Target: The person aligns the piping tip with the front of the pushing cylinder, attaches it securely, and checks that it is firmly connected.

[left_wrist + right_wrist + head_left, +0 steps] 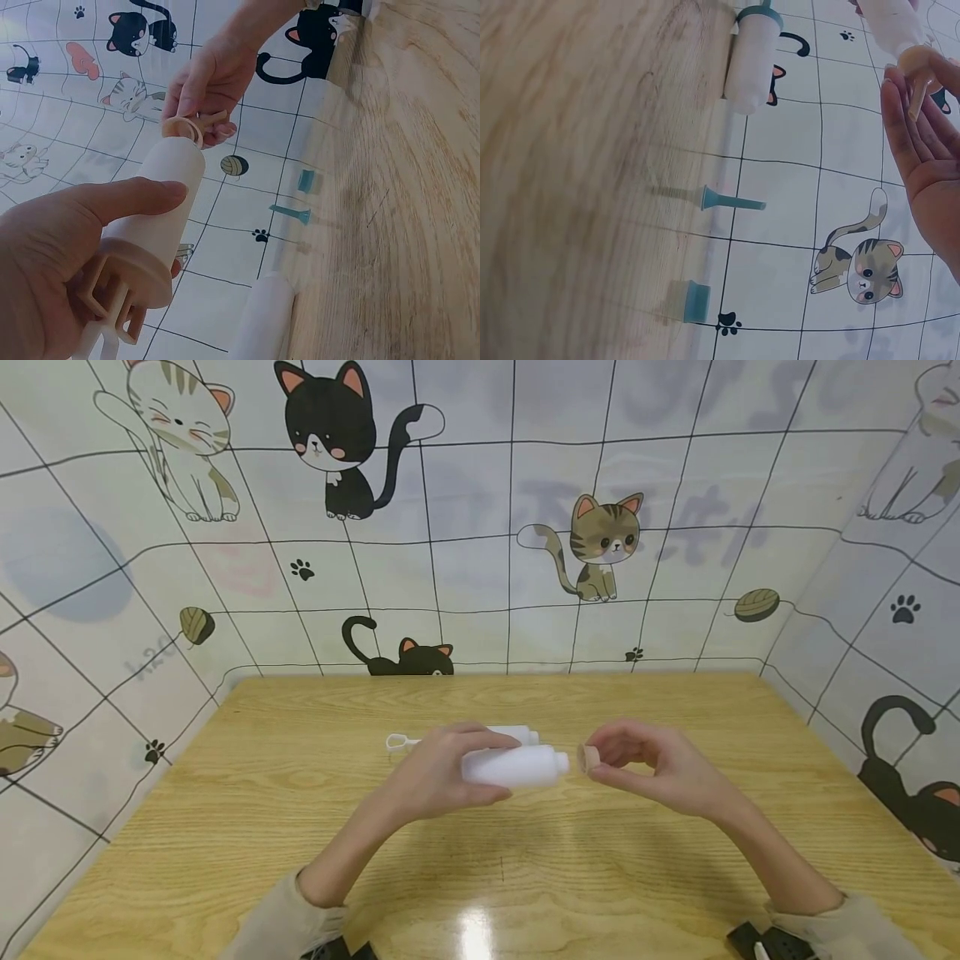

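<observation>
Left hand [438, 777] wraps a white bottle [517, 767], thumb over the top, fingers under; bottle lies sideways above the wooden table [262, 827], neck pointing to 3 o'clock. Left wrist view: thumb [120, 199] lies along the bottle body, and the bottle's bottom end carries a tan base with prongs [124, 289] sitting in the palm.

Behind the held bottle, at 12 o'clock from it, a second white bottle [513, 734] lies flat on the table, a white loop piece [397, 742] at its left end. In the right wrist view that bottle's end looks teal-capped [759, 16].

Right hand [652, 768] at 3 o'clock of the bottle mouth, pinching a small tan cap [588, 758] in the fingertips, cap just beside the neck; cannot tell if touching in head view. Left wrist view shows the cap [187, 126] right at the bottle neck.

Near the table's far edge: a teal funnel-like piece [731, 200] and a small teal cup [688, 301], well apart from both hands. Cat-print wall [480, 527] behind.
</observation>
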The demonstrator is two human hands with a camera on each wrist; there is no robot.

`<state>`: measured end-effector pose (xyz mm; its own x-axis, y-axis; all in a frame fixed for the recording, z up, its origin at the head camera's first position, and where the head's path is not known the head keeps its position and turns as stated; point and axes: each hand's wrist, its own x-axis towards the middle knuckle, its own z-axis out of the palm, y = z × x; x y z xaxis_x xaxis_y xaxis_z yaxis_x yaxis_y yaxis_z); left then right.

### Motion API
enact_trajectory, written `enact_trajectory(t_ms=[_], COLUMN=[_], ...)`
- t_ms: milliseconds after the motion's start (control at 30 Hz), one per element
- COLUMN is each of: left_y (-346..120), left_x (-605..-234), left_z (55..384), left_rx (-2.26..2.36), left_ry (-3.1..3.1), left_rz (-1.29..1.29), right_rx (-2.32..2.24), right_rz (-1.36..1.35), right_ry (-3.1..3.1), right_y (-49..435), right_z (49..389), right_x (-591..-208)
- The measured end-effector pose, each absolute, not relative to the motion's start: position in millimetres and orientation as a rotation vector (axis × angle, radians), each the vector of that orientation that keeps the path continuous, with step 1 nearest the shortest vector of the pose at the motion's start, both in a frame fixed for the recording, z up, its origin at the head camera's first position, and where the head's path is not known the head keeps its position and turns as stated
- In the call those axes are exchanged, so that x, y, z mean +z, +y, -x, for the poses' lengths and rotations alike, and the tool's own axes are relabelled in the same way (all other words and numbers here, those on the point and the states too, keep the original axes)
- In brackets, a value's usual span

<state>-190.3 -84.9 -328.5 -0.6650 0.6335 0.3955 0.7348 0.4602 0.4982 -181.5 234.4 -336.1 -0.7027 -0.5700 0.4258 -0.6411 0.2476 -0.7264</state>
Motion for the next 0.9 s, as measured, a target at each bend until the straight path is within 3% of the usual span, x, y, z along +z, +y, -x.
enact_trajectory(t_ms=[900], left_y=[-77.6], left_x=[-326.0], left_z=[183.1], left_rx=[-0.959], left_ry=[-2.493], left_rz=[1.274], right_rx=[1.428], right_rz=[-1.272], right_ry=[-2.402], right_y=[226.3], right_z=[179.6], right_x=[-338.4])
